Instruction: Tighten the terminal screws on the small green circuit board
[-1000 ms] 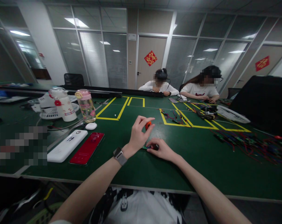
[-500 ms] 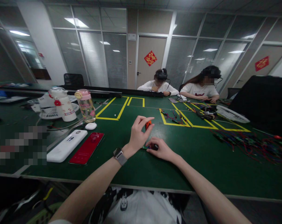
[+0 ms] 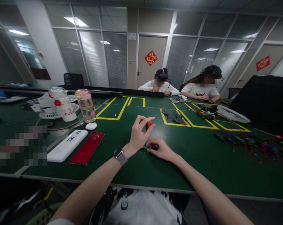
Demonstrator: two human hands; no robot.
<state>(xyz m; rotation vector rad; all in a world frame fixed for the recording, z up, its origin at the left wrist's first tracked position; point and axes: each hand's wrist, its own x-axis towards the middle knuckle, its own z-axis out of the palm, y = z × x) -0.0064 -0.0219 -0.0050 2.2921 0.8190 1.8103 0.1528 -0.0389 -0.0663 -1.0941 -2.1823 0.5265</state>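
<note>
My left hand (image 3: 138, 133), with a watch on the wrist, is raised a little above the green table (image 3: 202, 162) and pinches the orange handle of a small tool (image 3: 148, 125) between thumb and fingers. The tool points down at a small dark part with green bits (image 3: 149, 147) lying on the table. My right hand (image 3: 162, 149) rests flat on the table and pins that part with its fingertips. Most of the part is hidden under the fingers.
A red phone (image 3: 87, 148) and a white case (image 3: 67, 145) lie at the left, with two bottles (image 3: 86, 106) and a white fan behind. Tangled coloured wires (image 3: 254, 145) lie at the right. Two other people sit working at the far side.
Almost nothing: my left hand has shifted very slightly with the tool, and my right hand stays on the part.
</note>
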